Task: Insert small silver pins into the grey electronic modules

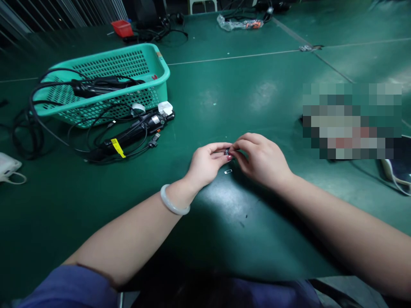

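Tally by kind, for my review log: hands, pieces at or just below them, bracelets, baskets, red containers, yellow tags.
Hands: 2 (left hand, right hand)
Pieces: 2 (held piece, flat piece on the table)
Bracelet: 1
Basket: 1
Red container: 1
Yellow tag: 1
Total: 8

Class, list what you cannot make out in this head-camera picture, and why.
- Small item at the left hand and right hand, head view: mostly hidden by them.
- Pale piece on the table, head view: too small to identify.
- White object, head view: cut off by the left edge.
- Whatever the pixelated patch covers, head view: blurred out.
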A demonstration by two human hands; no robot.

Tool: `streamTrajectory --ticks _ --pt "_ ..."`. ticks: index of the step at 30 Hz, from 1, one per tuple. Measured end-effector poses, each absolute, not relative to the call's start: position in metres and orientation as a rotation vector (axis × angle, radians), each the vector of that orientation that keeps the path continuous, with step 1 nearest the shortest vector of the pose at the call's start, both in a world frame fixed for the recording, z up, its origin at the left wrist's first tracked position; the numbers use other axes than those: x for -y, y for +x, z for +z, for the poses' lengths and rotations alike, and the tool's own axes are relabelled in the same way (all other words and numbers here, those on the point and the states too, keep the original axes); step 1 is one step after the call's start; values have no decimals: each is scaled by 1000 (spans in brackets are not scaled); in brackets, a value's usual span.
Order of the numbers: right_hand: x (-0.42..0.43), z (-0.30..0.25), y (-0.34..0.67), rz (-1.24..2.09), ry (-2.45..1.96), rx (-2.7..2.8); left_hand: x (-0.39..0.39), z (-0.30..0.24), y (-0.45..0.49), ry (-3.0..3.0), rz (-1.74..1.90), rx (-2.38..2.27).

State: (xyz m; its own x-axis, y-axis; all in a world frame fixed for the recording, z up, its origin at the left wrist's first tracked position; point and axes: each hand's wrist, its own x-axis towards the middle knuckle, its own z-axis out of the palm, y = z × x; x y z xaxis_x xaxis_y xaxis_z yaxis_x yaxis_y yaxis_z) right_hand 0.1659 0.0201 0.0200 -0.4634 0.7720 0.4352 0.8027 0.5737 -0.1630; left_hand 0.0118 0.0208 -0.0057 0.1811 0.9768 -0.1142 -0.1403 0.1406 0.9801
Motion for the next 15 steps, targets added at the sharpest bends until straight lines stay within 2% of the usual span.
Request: streamTrajectory --ticks 9,15 --pt "-20 23 165 34 -1310 2404 -20 -4 13 1051 1064 -1027" --pt "-23 29 169 246 -1351 2326 -21 -5 12 1064 1052 -1041"
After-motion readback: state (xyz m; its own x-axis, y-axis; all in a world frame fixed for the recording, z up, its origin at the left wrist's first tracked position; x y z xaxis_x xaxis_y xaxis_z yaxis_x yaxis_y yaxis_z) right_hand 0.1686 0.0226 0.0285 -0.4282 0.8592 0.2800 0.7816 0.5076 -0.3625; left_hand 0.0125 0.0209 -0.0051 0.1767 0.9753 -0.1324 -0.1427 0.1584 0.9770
